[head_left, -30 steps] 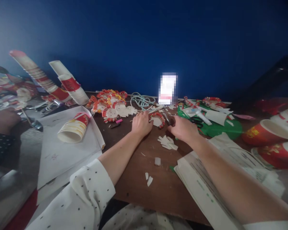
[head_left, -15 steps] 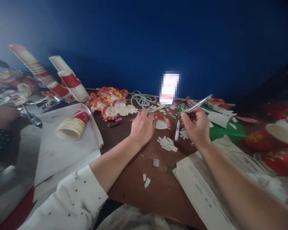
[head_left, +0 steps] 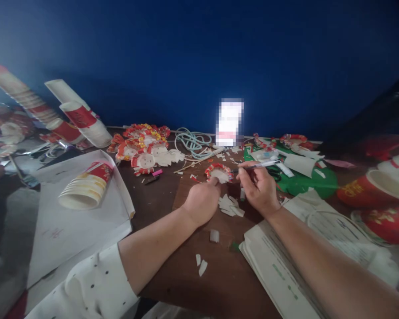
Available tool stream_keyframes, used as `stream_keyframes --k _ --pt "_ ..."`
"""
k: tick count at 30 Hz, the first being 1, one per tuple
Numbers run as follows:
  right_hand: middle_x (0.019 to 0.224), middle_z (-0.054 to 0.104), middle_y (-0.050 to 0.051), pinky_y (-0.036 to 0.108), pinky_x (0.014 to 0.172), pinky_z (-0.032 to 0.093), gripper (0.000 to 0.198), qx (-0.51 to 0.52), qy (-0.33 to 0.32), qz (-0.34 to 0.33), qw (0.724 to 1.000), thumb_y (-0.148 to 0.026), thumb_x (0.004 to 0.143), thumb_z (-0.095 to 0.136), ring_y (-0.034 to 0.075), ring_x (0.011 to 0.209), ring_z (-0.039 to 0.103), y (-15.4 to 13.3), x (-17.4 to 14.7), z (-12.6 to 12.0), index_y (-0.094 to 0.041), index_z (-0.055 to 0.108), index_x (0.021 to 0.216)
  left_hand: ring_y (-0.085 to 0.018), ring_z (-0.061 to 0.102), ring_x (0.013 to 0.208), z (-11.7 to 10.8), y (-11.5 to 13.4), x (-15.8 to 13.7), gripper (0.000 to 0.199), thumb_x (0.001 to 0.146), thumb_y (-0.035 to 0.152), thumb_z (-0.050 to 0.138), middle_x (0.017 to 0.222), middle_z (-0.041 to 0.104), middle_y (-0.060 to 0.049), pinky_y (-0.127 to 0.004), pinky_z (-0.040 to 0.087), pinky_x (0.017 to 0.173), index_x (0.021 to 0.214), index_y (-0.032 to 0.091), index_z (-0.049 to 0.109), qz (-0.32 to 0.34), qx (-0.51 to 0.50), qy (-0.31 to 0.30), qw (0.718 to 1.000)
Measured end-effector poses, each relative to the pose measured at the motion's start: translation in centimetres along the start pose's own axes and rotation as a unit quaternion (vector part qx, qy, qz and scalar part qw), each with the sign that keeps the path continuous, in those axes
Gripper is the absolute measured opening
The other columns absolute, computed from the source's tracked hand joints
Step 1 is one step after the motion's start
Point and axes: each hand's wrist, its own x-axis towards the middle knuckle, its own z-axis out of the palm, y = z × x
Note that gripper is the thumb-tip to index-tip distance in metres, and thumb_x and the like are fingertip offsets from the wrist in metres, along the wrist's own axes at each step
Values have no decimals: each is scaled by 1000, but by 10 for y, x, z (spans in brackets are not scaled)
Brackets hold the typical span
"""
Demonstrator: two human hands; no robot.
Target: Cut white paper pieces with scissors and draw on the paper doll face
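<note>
In my right hand (head_left: 257, 188) is a slim clear-barrelled pen (head_left: 264, 164), its tip at the edge of a small round paper-cup cutout (head_left: 223, 176) with a red curled rim. My left hand (head_left: 202, 201) is closed, thumb and forefinger at the cutout's lower left edge. A white marker (head_left: 242, 194) with a green end lies beside my right hand, partly hidden by it. Just below the cutout rests a pile of white paper scraps (head_left: 231, 206).
Finished-looking red-rimmed cutouts (head_left: 142, 150) are heaped at the back left. Nested paper cups (head_left: 86, 184) lie on a white box lid (head_left: 73, 239). A lit phone (head_left: 230, 122) leans against the blue wall. Right are a green mat (head_left: 326, 179), stacked papers (head_left: 272, 261) and red cups (head_left: 355, 190).
My left hand has come down and nearer, to the cutout's lower edge. My right hand has moved left and lowered the pen from a raised slant to the cutout's edge.
</note>
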Motion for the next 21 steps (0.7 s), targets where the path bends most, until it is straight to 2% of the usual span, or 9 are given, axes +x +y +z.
stream_keyframes --k 5,11,17,21 --pt "79 66 4 29 54 51 23 42 -23 19 999 -43 92 49 14 55 60 -4 -1 3 -23 55 101 -21 67 84 1 -2 -1 34 87 11 39 113 62 -11 -31 52 69 112 17 61 5 -10 0 1000" --pt "91 68 6 32 67 54 24 -15 0 -2 1000 -40 87 58 18 72 67 -3 -4 5 -23 56 103 -23 68 90 2 0 -3 37 90 13 35 129 57 -12 -34 54 72 119 15 58 -4 -12 29 1000" --pt "93 71 7 35 75 55 26 -32 -30 -2 999 -39 90 53 21 82 68 -2 -2 6 -23 59 110 -23 69 83 3 5 -5 41 89 10 33 133 55 -15 -33 54 62 123 13 56 3 27 -5 1000" --pt "92 71 8 35 73 56 24 -20 -31 -33 999 -40 91 53 22 85 68 -10 10 9 -22 63 104 -21 69 81 1 6 -6 40 89 11 35 136 52 -19 -30 54 60 124 11 55 1 46 -12 999"
